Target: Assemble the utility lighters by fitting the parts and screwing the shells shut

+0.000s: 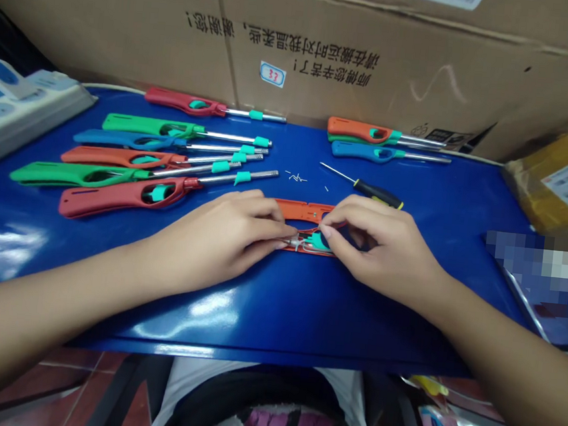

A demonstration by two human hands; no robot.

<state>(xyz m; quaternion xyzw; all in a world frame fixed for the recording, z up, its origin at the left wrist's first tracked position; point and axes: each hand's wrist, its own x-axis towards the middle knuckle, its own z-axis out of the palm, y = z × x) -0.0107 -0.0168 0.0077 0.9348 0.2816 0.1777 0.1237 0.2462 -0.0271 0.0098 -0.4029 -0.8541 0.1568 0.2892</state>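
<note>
In the head view a long-necked gas lighter lies taken apart near the table's front. One orange handle half (pixel 297 210) lies behind the other, which holds a teal trigger (pixel 317 242), a pale fitting and thin wire. My left hand (pixel 242 229) is closed, its fingertips pinching the left end of the opened lighter (pixel 305 250). Thumb and forefinger of my right hand (pixel 386 246) are closed at the trigger end; its other fingers curl above the handle. The fingers partly cover both halves. Just behind my right hand lies a black-handled screwdriver (pixel 374 191).
Several assembled lighters (pixel 129 197) lie at left, with more lighters (pixel 365 151) at back right. Small loose screws (pixel 296 177) lie between. A large cardboard box (pixel 300 47) stands along the back. A power strip (pixel 33 105) is at left, a taped carton (pixel 564 173) at right.
</note>
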